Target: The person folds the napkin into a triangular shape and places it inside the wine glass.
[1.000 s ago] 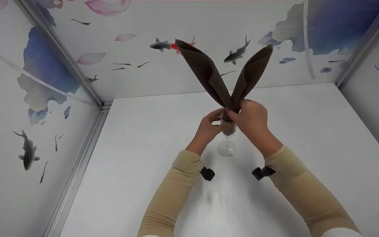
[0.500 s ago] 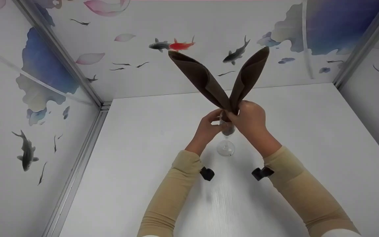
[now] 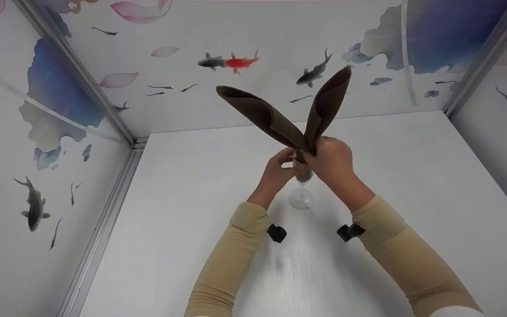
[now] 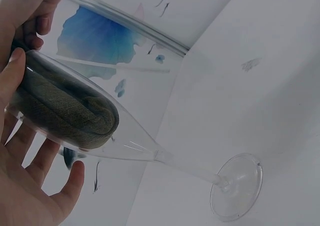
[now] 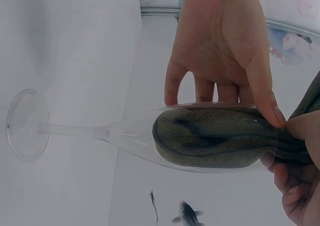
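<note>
A dark brown cloth napkin [image 3: 260, 116] is folded into two rolled, ear-like points that spread in a V. Its doubled lower end fills the upper bowl of a clear champagne flute [image 4: 135, 138], well above the stem. My left hand [image 3: 276, 169] grips the flute's bowl, thumb close to the rim and fingers along the side. At the mouth of the glass, my right hand [image 3: 333, 158] pinches the gathered napkin; in the right wrist view its fingers curl beneath the cloth. The flute's round foot [image 5: 28, 125] shows below both hands in the head view.
The white table [image 3: 192, 211] stretches around the hands. Behind it rises a back wall [image 3: 218, 26] printed with fish and petals, with side walls left and right. A metal frame post [image 3: 77, 70] runs up the left corner.
The napkin's two points have sunk lower, the left one tipping further out to the left. Both hands keep their holds and have shifted only slightly.
</note>
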`<action>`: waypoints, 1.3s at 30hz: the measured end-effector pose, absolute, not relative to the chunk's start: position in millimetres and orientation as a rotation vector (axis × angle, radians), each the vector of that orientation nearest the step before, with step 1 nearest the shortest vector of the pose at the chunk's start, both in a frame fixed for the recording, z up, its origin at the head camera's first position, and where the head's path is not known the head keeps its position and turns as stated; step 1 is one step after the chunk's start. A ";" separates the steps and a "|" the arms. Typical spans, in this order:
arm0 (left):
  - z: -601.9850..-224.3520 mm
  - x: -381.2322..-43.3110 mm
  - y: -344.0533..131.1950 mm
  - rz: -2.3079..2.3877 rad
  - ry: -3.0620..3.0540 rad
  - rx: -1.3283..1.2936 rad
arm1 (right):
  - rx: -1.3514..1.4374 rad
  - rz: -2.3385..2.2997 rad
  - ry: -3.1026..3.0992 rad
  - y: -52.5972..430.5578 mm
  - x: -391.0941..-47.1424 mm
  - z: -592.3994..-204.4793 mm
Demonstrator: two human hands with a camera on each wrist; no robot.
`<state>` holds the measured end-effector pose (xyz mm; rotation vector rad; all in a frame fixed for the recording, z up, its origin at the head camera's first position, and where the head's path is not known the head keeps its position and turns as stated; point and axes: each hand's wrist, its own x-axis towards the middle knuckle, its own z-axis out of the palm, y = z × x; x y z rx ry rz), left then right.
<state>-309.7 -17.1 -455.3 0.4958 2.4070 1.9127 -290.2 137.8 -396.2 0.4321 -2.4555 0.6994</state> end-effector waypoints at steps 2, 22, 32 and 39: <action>-454.6 -308.5 -17.0 1.919 2.394 0.487 | 0.431 0.698 -2.456 137.6 -289.9 -396.7; -454.2 -305.3 -15.8 1.986 2.311 0.431 | 0.432 0.650 -2.542 136.1 -287.3 -394.6; -452.8 -308.6 -16.2 1.930 2.327 0.316 | 0.446 0.585 -2.568 134.4 -287.1 -387.9; -449.1 -307.8 -15.5 1.892 2.313 0.271 | 0.359 0.656 -2.551 134.2 -285.3 -387.4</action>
